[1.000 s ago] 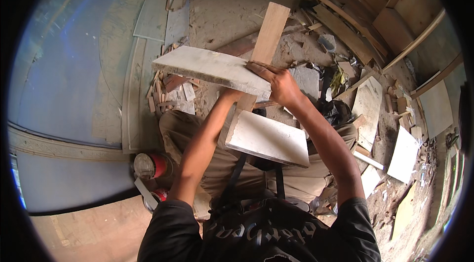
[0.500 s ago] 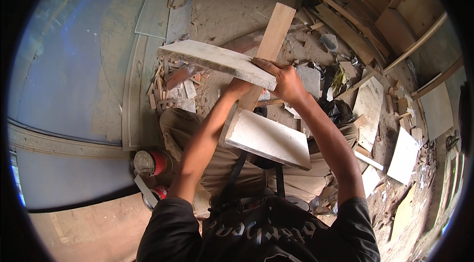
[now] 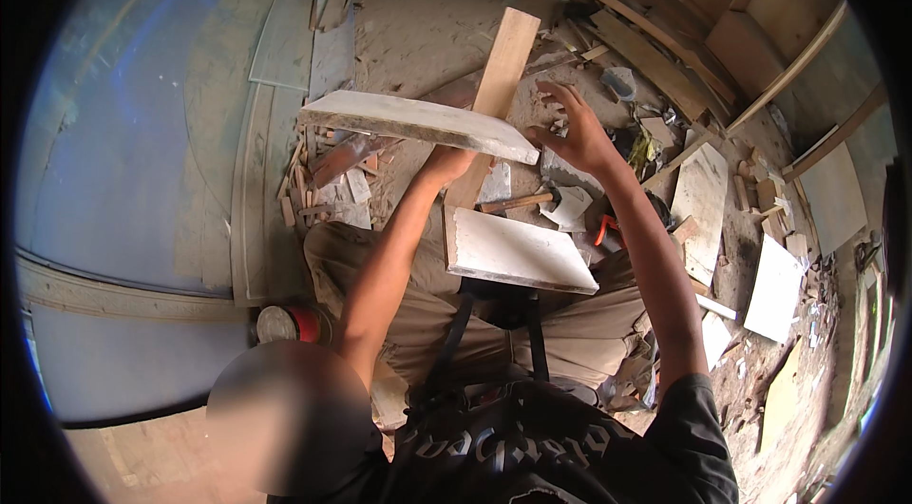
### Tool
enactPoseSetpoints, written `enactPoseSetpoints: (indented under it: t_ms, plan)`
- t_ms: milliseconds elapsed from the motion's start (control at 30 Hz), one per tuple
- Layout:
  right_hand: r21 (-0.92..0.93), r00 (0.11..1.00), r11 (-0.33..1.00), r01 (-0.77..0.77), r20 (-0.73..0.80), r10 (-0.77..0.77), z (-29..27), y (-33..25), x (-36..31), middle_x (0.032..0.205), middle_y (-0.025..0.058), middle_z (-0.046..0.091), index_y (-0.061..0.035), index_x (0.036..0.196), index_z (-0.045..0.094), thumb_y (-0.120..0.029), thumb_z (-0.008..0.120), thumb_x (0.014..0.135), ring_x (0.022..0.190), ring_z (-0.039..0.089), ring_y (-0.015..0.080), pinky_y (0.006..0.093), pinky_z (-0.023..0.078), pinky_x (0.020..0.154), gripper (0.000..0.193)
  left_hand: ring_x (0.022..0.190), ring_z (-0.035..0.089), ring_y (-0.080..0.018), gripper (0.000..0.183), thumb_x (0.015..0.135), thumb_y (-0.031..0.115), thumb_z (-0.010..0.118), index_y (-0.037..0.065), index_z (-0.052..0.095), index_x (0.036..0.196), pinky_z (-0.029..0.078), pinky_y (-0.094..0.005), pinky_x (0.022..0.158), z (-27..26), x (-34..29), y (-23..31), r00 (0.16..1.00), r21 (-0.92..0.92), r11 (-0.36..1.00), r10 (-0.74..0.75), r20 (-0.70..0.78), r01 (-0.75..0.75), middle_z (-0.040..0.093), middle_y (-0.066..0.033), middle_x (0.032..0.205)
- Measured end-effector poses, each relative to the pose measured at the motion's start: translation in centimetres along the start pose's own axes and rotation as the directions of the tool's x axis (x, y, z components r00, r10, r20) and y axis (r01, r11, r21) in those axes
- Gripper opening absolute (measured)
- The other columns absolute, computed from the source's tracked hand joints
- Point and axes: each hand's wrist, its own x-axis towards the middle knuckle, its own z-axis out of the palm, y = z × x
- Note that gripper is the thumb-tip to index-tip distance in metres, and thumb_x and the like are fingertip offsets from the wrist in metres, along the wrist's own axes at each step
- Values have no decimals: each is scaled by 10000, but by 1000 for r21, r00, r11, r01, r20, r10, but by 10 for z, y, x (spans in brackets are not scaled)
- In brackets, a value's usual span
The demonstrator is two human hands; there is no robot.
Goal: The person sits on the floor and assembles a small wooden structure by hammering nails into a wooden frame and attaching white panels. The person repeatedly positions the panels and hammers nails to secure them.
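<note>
Item: wooden assembly, positioned mostly above the crossed, brown-trousered legs. It is made up of a long, flat, light-brown wooden plank, run from 12 o'clock of the view's centre toward 1 o'clock; a thick, rectangular, white-faced upper board, set across the plank at 11 o'clock; and a rectangular, white-faced lower board, placed across the lap at 4 o'clock, near the plank's lower end.

Left hand: placed at 12 o'clock, beneath the upper board and beside the plank. Its fingers are mostly hidden; how tightly they are closed, and on what, cannot be told.

Right hand: raised at 2 o'clock with fingers spread wide, nothing held. The thumb is brought close to the upper board's right end; whether contact is made cannot be told.

Surroundings: a hammer with a brown wooden handle, laid at 3 o'clock, just beyond the lower board; a round red tin, stood at 8 o'clock; a large, flat, blue-grey panel, at 9 o'clock; a white, rectangular loose board, laid between 3 and 4 o'clock among scattered scraps.
</note>
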Motion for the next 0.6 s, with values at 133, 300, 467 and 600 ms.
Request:
enactPoseSetpoints:
  t_ms: [133,300,467,600]
  plan:
    - [-5,992,996,-89,85,89,-3,33,-7,1105,159,650,0,1081,640,-146,695,816,1016,639,296,378,497,876,308,740,625,-203,256,909,257,601,32,573,1027,535,-362,654,-12,0,-13,956,-219,931,-289,54,294,625,-97,887]
    - [16,983,985,-174,69,172,-19,61,-32,944,128,700,-1,988,669,-166,671,861,886,687,223,323,523,781,208,687,636,-231,321,887,277,634,38,549,1085,549,-393,566,-35,-3,-10,785,-226,752,-596,169,619,620,-108,840]
    - [43,938,942,-334,117,327,-26,107,-64,913,112,693,-19,994,676,-225,678,868,869,676,184,321,517,747,241,619,641,-237,332,915,275,567,-18,540,1071,533,-367,502,-54,15,-11,661,3,672,-729,176,741,635,-164,845]
    - [-10,856,870,-493,171,487,-16,121,-83,931,126,691,0,999,669,-310,676,864,836,667,190,321,512,745,338,759,654,-273,411,893,297,558,-64,547,1088,540,-397,667,-86,37,-19,778,401,746,-617,115,532,641,-195,913]
